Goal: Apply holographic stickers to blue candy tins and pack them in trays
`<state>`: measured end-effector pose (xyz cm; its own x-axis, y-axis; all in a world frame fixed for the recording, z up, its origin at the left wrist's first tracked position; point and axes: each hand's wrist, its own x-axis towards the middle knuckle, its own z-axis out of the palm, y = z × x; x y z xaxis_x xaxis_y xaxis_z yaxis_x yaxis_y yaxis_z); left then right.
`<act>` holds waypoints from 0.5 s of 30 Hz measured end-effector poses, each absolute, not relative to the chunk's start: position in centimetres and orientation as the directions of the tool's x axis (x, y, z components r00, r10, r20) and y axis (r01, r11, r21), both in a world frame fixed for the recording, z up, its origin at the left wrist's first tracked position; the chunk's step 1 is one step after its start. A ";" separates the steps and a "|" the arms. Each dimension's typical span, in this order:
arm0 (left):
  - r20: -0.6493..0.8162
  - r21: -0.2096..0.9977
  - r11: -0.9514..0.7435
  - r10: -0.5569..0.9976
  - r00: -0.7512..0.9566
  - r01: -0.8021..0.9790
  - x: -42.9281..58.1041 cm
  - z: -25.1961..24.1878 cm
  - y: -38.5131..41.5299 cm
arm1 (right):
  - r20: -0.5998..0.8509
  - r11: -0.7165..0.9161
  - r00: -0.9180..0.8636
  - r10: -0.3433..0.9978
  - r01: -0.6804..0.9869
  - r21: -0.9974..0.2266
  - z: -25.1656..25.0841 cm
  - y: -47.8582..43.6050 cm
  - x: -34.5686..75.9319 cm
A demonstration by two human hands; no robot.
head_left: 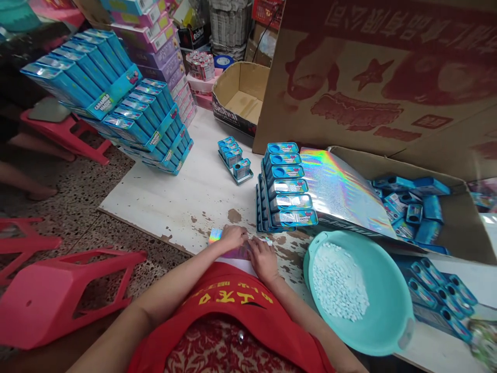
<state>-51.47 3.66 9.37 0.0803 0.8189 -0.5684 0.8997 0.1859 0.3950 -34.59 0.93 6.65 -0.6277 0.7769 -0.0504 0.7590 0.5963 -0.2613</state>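
Observation:
Close to my body at the table's front edge, my left hand [233,238] and my right hand [264,259] are near each other with fingers bent. Between and under them lies a shiny holographic sheet [215,236] with a pinkish part; its exact shape is partly hidden by my hands. Both hands' fingers press on it. Just beyond them stands a stack of blue candy boxes [287,186] in display trays. A small tray with a few blue boxes [241,168] sits farther back on the white table [155,202].
A turquoise bowl [382,290] of white candies is at the right, beside a carton [462,207] of blue boxes. Tall blue display stacks [143,119] stand at the left. An open cardboard tray [244,98] is at the back. Red stools [58,295] flank the table.

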 end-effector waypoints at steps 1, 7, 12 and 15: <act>-0.567 0.396 0.188 0.820 0.078 0.899 -51.5 9.3 3.7 | -0.042 0.598 -0.626 0.779 0.760 -0.254 6.7 0.9 -34.6; -0.560 0.395 0.220 0.827 0.045 0.892 -51.0 8.3 3.8 | -0.040 0.604 -0.635 0.771 0.751 -0.268 8.2 1.2 -34.7; -0.531 0.435 0.279 0.848 -0.007 0.856 -51.1 8.1 3.5 | -0.022 0.539 -0.629 0.777 0.683 -0.493 12.9 1.1 -33.3; -0.469 0.529 0.330 0.881 -0.055 0.782 -52.3 9.5 3.7 | -0.012 0.485 -0.637 0.771 0.599 -0.638 16.6 1.2 -31.8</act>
